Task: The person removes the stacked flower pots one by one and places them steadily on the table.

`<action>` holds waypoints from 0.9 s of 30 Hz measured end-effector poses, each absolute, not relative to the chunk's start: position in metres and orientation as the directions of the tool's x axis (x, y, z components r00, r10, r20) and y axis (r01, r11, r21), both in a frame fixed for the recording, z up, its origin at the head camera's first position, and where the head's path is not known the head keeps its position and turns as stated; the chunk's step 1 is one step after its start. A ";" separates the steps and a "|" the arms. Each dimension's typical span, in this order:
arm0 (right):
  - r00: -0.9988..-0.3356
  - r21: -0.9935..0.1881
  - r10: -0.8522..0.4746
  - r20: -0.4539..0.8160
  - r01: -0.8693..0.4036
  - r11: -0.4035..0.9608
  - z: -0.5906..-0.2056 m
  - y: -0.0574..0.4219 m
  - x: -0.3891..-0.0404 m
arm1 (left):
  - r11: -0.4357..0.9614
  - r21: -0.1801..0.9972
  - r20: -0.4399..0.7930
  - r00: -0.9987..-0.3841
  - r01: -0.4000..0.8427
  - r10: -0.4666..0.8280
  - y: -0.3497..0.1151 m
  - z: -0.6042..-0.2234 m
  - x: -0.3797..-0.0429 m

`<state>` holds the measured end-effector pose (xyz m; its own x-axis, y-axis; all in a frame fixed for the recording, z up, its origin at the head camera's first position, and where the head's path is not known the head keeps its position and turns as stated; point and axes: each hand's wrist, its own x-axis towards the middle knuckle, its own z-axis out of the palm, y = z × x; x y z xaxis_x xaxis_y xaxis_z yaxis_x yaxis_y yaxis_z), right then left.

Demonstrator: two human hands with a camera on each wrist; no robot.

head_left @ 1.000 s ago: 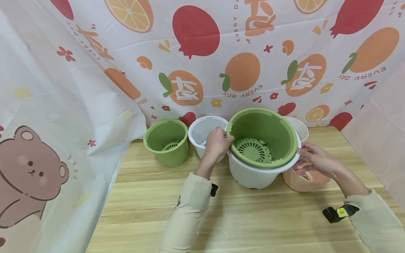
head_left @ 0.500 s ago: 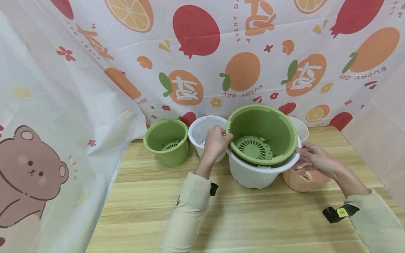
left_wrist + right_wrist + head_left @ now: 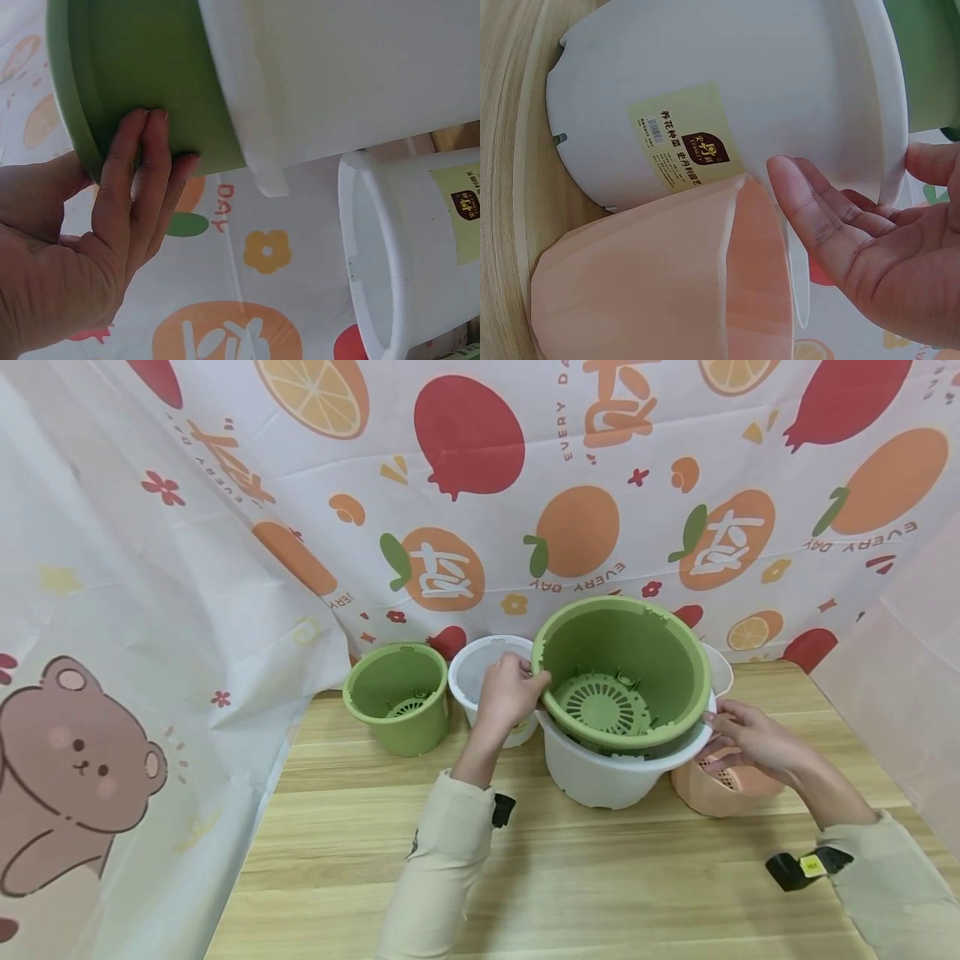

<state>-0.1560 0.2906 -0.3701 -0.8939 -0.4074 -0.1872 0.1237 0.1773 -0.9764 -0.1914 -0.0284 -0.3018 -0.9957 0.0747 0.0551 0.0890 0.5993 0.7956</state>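
My left hand (image 3: 510, 697) pinches the left rim of a large green plastic flowerpot (image 3: 622, 643). The thumb hooks over the rim while the fingers press the pot's outer wall, as the left wrist view shows. The green pot sits raised and slightly tilted inside a large white flowerpot (image 3: 600, 781), its lower part hidden there. On the other side, my right hand (image 3: 753, 739) holds the white pot's rim, thumb on top and fingers under the lip. A yellow-green label (image 3: 686, 139) shows on the white pot's wall.
Left of the nested pots stand a small green flowerpot (image 3: 412, 735) and a small white one (image 3: 480, 664). A peach flowerpot (image 3: 708, 789) is close under my right hand, with another white pot (image 3: 722, 672) behind. A fruit-print sheet (image 3: 480, 560) hangs behind the wooden table (image 3: 360, 860).
The green pot has risen and its left side has lifted with my left hand, widening the gap above the white pot's rim. My right hand has stayed on the white pot.
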 end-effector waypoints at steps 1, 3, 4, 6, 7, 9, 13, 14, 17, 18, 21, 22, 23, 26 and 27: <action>-0.894 -0.977 -0.409 -0.185 0.122 0.174 -0.370 0.291 -0.156 | 0.586 0.806 0.053 -0.996 0.088 0.076 -0.029 -0.301 -0.191; -0.894 -0.978 -0.409 -0.181 0.120 0.172 -0.370 0.291 -0.156 | 0.566 0.820 0.053 -0.996 0.088 0.078 -0.030 -0.298 -0.189; -0.894 -0.978 -0.409 -0.182 0.120 0.172 -0.370 0.291 -0.156 | 0.558 0.825 0.056 -0.995 0.091 0.080 -0.030 -0.297 -0.188; -0.895 -0.977 -0.406 -0.186 0.124 0.173 -0.370 0.291 -0.156 | 0.546 0.832 0.065 -0.995 0.099 0.081 -0.031 -0.294 -0.186; -0.895 -0.977 -0.405 -0.188 0.126 0.174 -0.370 0.292 -0.156 | 0.541 0.835 0.070 -0.994 0.103 0.081 -0.031 -0.293 -0.185; -0.896 -0.976 -0.402 -0.191 0.129 0.178 -0.370 0.292 -0.156 | 0.530 0.841 0.076 -0.994 0.108 0.082 -0.032 -0.290 -0.183; -0.895 -0.976 -0.405 -0.187 0.121 0.183 -0.371 0.292 -0.156 | 0.492 0.865 0.071 -0.994 0.102 0.082 -0.033 -0.286 -0.181; -0.895 -0.976 -0.407 -0.185 0.119 0.184 -0.371 0.292 -0.156 | 0.485 0.868 0.072 -0.994 0.102 0.080 -0.033 -0.285 -0.181; -0.894 -0.976 -0.408 -0.184 0.117 0.184 -0.371 0.292 -0.157 | 0.463 0.881 0.072 -0.995 0.098 0.075 -0.034 -0.281 -0.178; -0.894 -0.976 -0.408 -0.185 0.118 0.184 -0.371 0.292 -0.157 | 0.452 0.887 0.072 -0.995 0.097 0.072 -0.034 -0.280 -0.177; -0.893 -0.975 -0.409 -0.186 0.118 0.187 -0.371 0.292 -0.156 | 0.419 0.903 0.073 -0.995 0.094 0.066 -0.034 -0.277 -0.174; -0.893 -0.975 -0.410 -0.185 0.117 0.187 -0.371 0.292 -0.156 | 0.404 0.910 0.071 -0.995 0.091 0.064 -0.034 -0.275 -0.173; -0.893 -0.975 -0.409 -0.186 0.116 0.189 -0.371 0.292 -0.156 | 0.390 0.916 0.071 -0.995 0.090 0.063 -0.034 -0.274 -0.172; -0.897 -0.974 -0.401 -0.187 0.117 0.194 -0.371 0.292 -0.156 | 0.350 0.932 0.077 -0.995 0.095 0.063 -0.034 -0.270 -0.169; -0.899 -0.974 -0.396 -0.188 0.118 0.194 -0.371 0.291 -0.156 | 0.339 0.936 0.080 -0.995 0.097 0.064 -0.034 -0.268 -0.168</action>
